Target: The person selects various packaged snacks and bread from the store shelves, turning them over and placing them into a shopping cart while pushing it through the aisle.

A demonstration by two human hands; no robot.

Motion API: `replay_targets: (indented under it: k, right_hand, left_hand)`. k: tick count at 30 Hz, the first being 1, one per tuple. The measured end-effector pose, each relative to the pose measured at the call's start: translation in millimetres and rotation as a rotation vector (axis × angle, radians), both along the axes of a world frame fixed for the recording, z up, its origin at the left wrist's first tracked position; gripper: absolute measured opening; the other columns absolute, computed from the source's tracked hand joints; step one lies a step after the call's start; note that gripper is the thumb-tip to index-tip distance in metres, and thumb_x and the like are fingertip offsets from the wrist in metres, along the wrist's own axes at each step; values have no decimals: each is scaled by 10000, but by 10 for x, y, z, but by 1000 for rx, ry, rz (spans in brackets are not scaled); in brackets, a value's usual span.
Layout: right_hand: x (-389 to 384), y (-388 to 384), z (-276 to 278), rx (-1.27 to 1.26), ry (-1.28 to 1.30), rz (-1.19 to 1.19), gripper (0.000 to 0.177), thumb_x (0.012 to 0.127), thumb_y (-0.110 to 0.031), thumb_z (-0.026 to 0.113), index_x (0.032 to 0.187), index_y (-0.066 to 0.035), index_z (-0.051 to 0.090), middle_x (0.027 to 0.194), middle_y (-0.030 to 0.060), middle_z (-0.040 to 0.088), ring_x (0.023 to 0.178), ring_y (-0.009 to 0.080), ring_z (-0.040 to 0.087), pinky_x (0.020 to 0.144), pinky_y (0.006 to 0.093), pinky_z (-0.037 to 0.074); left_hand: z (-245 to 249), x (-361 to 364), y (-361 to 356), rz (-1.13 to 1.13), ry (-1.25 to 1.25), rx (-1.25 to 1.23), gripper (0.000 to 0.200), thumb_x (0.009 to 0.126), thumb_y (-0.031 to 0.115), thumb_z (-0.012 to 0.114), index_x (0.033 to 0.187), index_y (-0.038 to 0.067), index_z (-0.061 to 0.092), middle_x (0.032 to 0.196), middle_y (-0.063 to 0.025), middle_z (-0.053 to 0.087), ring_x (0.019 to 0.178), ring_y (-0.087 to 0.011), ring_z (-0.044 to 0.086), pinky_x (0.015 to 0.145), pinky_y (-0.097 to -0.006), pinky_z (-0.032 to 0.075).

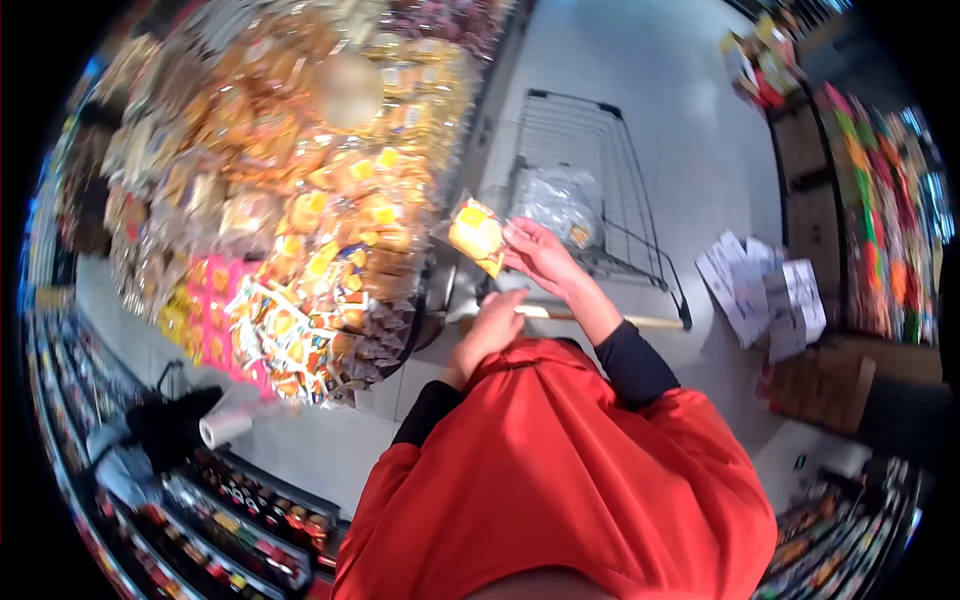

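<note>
My right hand (543,256) pinches the edge of a small clear-wrapped snack pack (476,235), yellow and white, which looks like a packaged bun. It is held up between the display and the shopping cart (630,185). At the near end of the cart, my left hand (490,328) is closed over the left part of the light-coloured cart handle (610,319); its fingertips are partly hidden. Inside the cart lies a clear plastic bag (560,205) with something small and brownish at its lower edge.
To the left stands a large display (340,190) heaped with wrapped baked goods. A plastic bag roll (225,430) hangs at its near corner. White sheets or flattened boxes (765,295) are on the right, beside a shelf of colourful packets (880,210). More shelves line the lower left.
</note>
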State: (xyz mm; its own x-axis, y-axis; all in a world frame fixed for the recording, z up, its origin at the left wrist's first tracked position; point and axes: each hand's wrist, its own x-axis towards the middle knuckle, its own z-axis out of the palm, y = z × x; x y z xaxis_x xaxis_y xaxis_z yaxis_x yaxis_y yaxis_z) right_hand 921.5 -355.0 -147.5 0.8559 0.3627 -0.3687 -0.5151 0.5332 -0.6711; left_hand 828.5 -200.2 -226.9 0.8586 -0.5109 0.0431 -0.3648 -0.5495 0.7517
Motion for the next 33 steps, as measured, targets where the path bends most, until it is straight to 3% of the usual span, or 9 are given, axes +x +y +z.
replay_targets:
  k: [4,6,8,14,16,20,24,28,33]
  right_hand:
    - [-292,-266,-240,-44,52,-130,176,1014,-125,634,1168,-87,558,1091,46,643,1020,161,666,910,328,578]
    - [-386,-261,-128,-120,44,-244,176,996,-86,650,1139,-77,548,1043,38,657,970,145,679,862,262,576]
    - [-454,-244,-111,-188,35,-243,194,989,-66,653,1152,-75,549,1069,35,645,994,130,661,892,272,571]
    - [-563,-307,-108,-510,-225,-224,482,890,3,749,1325,-56,549,1153,26,607,1033,92,617,895,246,519]
    - [-545,-406,-274,-571,-241,-193,494,864,5,768,1319,-65,590,1162,16,611,997,93,614,876,242,525]
    - [-430,-642,-311,-1051,-304,-377,277,827,9,778,1077,-75,693,1091,28,625,1005,134,635,805,261,547]
    - [-83,-971,-667,-1337,-460,-397,240,750,51,756,935,-47,639,1011,137,604,971,335,636,839,372,545]
    - [330,-1155,-1371,-1527,-775,-157,191,763,39,699,930,-36,644,976,183,593,943,406,593,833,463,492]
    - [717,-1033,-1906,-1646,-609,270,98,794,-16,645,887,-19,678,972,234,626,999,418,581,898,466,492]
  left_hand:
    - [32,269,87,353,875,-1092,521,1034,277,429,1500,48,391,1422,-138,560,1261,-272,589,1050,-410,449]
    - [514,359,81,419,733,-1199,495,1094,331,337,1487,34,390,1414,-149,554,1317,-272,552,1110,-445,419]
    - [439,450,99,461,697,-1061,467,1056,149,496,1486,13,373,1395,-128,562,1293,-218,553,1054,-343,454]
    - [122,638,-4,256,571,-1084,614,954,-85,586,1497,24,320,1392,-170,544,1298,-218,539,1109,-358,426]
    - [41,648,-53,264,573,-1041,585,956,-37,613,1481,15,358,1378,-161,560,1296,-219,539,1092,-365,435]
    - [-42,510,-44,232,271,-170,617,946,247,700,1447,-9,446,1430,-217,535,1389,-352,466,1159,-466,334]
    - [-101,349,-57,57,-89,145,619,916,324,671,1405,-17,507,1427,-212,535,1424,-410,382,1192,-541,248]
    - [-239,384,-39,27,-200,31,560,893,300,692,1330,-26,566,1362,-214,566,1367,-399,443,1164,-541,309]
    - [-269,424,-87,26,-182,104,484,837,275,726,1227,11,615,1346,-173,568,1345,-380,465,1165,-536,325]
